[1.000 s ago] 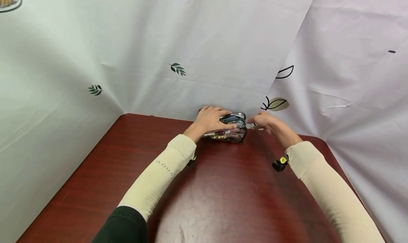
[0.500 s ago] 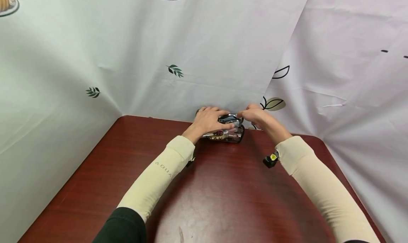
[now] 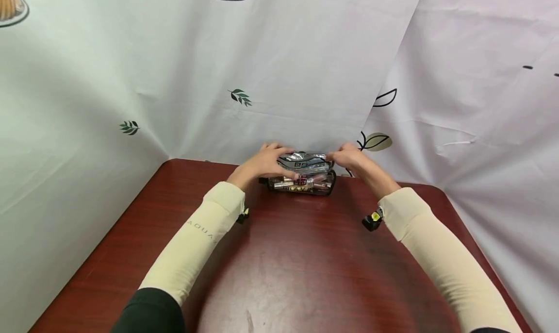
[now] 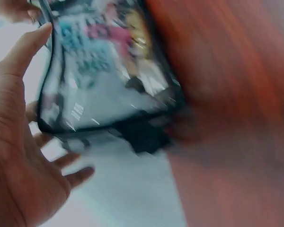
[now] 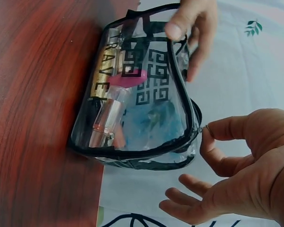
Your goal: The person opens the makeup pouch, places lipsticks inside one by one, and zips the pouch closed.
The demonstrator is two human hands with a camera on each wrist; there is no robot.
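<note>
A clear cosmetic pouch [image 3: 301, 183] with black trim stands on the table against the back wall in the head view. The word TRAVEL and a square black pattern show on its front in the right wrist view. Through it I see small bottles [image 5: 106, 120] and a pink item [image 5: 128, 79]. My left hand [image 3: 261, 163] holds the pouch's top edge near its left end, thumb in front and fingers behind. At the other end, my right hand [image 5: 251, 161] pinches the zipper pull [image 5: 203, 128] between thumb and forefinger, with the other fingers loose.
The dark red wooden table [image 3: 305, 255] ends at a white printed cloth wall [image 3: 288, 71] right behind the pouch. More cloth [image 3: 489, 129] hangs along the right side. A short black tab [image 4: 144, 137] sticks out from the pouch's left end.
My left hand has slid left along the pouch, uncovering more of its front. My right hand has moved left and up from beside the pouch to its top right corner.
</note>
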